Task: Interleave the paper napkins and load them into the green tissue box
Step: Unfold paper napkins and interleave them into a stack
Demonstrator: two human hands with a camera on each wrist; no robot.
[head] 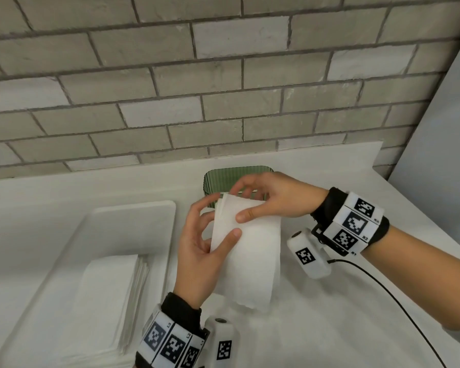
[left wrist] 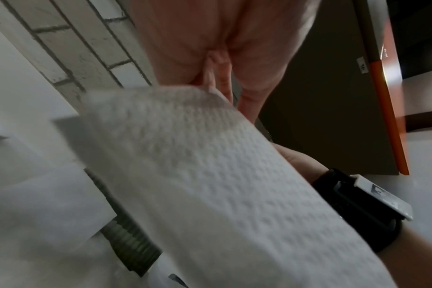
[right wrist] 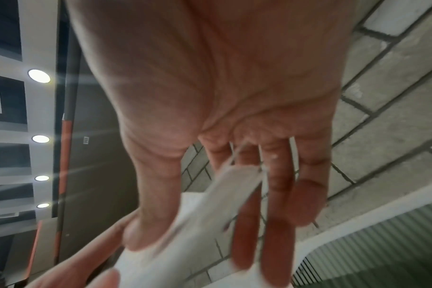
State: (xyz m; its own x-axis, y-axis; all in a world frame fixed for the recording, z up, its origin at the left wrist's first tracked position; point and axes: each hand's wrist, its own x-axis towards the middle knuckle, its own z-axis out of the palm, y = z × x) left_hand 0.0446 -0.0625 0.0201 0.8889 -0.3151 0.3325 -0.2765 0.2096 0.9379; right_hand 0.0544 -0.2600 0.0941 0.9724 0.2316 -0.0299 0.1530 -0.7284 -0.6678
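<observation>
Napkins (head: 250, 251): folded bundle held above counter (head: 329, 328), pinched by left hand (head: 202, 256) and right hand (head: 274, 197), just before green box (head: 223, 176); spare stack (head: 109, 296) on tray (head: 133, 216) at left.

My right hand (right wrist: 210, 117) fills upper centre of frame, palm toward lens, fingers (right wrist: 276, 224) pointing down. Thumb lower left of centre, pressed on white napkin (right wrist: 210, 224); napkin's top edge runs up between thumb and fingers. Picture blurred, layers of paper not countable. My left hand (right wrist: 81, 272) in bottom left corner, touching napkin's lower part. Green ribbed box (right wrist: 382, 253) in bottom right corner. Grey brick wall (right wrist: 395, 97) along right side. Row of round ceiling lights (right wrist: 39, 76) down left edge.
</observation>
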